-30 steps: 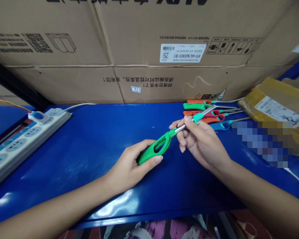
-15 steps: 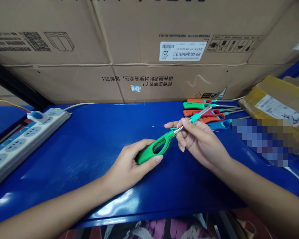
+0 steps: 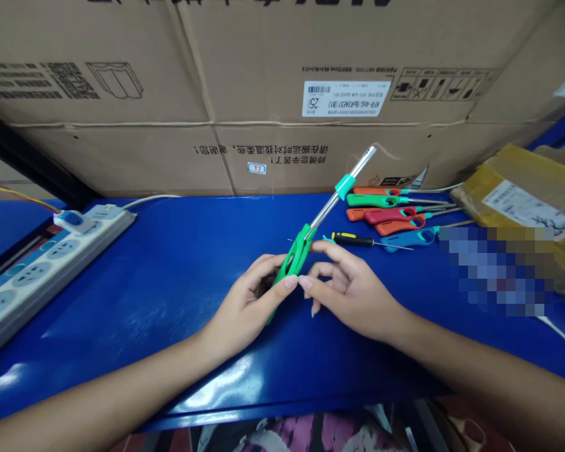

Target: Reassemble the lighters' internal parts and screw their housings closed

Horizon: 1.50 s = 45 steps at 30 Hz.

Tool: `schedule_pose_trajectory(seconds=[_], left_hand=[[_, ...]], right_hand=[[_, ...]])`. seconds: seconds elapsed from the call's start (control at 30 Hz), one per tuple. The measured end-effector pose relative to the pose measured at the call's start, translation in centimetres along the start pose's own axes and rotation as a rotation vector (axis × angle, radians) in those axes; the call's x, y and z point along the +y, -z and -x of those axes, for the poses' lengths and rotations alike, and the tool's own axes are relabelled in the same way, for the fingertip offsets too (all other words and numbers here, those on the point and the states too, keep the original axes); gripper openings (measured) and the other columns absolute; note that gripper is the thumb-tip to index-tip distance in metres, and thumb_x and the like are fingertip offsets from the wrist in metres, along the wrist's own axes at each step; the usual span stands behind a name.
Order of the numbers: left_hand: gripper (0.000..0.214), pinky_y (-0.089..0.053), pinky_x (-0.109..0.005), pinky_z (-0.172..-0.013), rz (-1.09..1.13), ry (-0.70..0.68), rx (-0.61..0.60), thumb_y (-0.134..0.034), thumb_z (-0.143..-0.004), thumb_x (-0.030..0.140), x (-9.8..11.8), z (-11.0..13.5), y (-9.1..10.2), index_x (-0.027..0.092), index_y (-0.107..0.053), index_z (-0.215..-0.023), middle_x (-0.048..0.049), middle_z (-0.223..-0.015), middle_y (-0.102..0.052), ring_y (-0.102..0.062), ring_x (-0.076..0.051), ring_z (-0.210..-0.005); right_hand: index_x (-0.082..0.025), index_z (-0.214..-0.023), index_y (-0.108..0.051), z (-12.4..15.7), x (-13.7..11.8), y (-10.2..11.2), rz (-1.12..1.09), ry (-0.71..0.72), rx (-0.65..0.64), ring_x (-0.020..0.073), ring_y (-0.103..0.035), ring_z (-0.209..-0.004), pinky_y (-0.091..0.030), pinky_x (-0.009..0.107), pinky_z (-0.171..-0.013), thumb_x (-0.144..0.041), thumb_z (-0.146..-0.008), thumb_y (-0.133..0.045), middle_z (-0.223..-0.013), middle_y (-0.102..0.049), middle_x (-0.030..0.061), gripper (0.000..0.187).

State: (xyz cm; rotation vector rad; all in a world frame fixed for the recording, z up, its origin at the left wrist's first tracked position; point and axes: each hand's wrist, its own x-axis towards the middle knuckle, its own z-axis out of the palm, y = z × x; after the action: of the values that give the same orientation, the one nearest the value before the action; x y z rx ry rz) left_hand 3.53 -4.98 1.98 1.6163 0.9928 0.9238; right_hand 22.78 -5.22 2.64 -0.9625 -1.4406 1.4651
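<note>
My left hand (image 3: 245,307) is closed round the handle of a green long-necked lighter (image 3: 297,254), which stands tilted with its metal tube (image 3: 353,172) pointing up and to the right. Beside the handle sits my right hand (image 3: 346,285), fingers curled; its fingertips touch the green body near my left thumb. A small screwdriver (image 3: 358,240) with a black and yellow grip lies on the blue table (image 3: 169,270) just beyond my right hand.
A row of several lighters (image 3: 390,210) in orange, green, red and blue lies at the back right. A white power strip (image 3: 42,257) runs along the left. Large cardboard boxes (image 3: 263,81) wall off the back, and a taped parcel (image 3: 522,201) sits right.
My left hand tipped the lighter up so its tube points higher. My right hand let go of the tube and dropped to the handle. The screwdriver came into view.
</note>
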Motion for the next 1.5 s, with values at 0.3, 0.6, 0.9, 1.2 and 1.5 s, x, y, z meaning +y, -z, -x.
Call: schedule_pose_trajectory(seconds=[0.3, 0.6, 0.9, 1.2, 1.5], left_hand=[[0.033, -0.057, -0.036, -0.095, 0.224, 0.122, -0.078, -0.072, -0.088, 0.034, -0.2, 0.0, -0.3, 0.018, -0.073, -0.117, -0.0074, -0.115, -0.071, -0.07, -0.021, -0.101], [0.036, -0.063, -0.03, -0.081, 0.096, 0.068, -0.072, -0.079, -0.081, 0.029, 0.3, 0.5, 0.1, 0.017, -0.076, -0.115, -0.0086, -0.103, -0.072, -0.072, -0.023, -0.098], [0.04, -0.065, -0.036, -0.085, 0.129, 0.116, -0.068, -0.08, -0.081, 0.031, 0.2, 0.5, -0.3, 0.017, -0.075, -0.118, -0.009, -0.103, -0.074, -0.075, -0.025, -0.096], [0.036, -0.062, -0.036, -0.095, 0.156, 0.099, -0.095, -0.078, -0.082, 0.026, 0.1, 0.1, -0.1, 0.015, -0.075, -0.116, -0.0091, -0.108, -0.076, -0.074, -0.024, -0.102], [0.038, -0.064, -0.028, -0.082, 0.101, 0.067, -0.099, -0.079, -0.081, 0.028, 0.1, 0.2, 0.3, 0.016, -0.074, -0.117, -0.008, -0.105, -0.075, -0.074, -0.02, -0.093]], right_hand=[[-0.018, -0.113, -0.065, -0.3, 0.7, 0.3, 0.106, 0.028, 0.048, 0.0173, -0.067, -0.086, -0.064, 0.028, -0.062, -0.035, -0.086, -0.07, -0.103, -0.068, 0.0088, 0.032], [-0.019, -0.113, -0.067, 0.2, -0.9, 0.9, 0.077, -0.092, -0.053, 0.0168, -0.07, -0.093, -0.061, 0.024, -0.067, -0.022, -0.082, -0.071, -0.109, -0.072, 0.0071, 0.031], [-0.023, -0.12, -0.067, 0.6, -0.8, 0.9, 0.102, -0.163, -0.066, 0.0153, -0.07, -0.077, -0.062, 0.027, -0.065, -0.025, -0.087, -0.067, -0.091, -0.074, 0.002, 0.032], [-0.025, -0.122, -0.07, 0.7, -0.8, 1.2, 0.211, -0.064, -0.077, 0.0174, -0.073, -0.088, -0.064, 0.029, -0.069, -0.022, -0.095, -0.056, -0.112, -0.074, 0.0038, 0.03], [-0.023, -0.115, -0.065, 0.2, -0.9, 1.6, 0.138, -0.037, -0.097, 0.0189, -0.068, -0.106, -0.062, 0.031, -0.083, -0.035, -0.089, -0.07, -0.118, -0.069, 0.007, 0.029]])
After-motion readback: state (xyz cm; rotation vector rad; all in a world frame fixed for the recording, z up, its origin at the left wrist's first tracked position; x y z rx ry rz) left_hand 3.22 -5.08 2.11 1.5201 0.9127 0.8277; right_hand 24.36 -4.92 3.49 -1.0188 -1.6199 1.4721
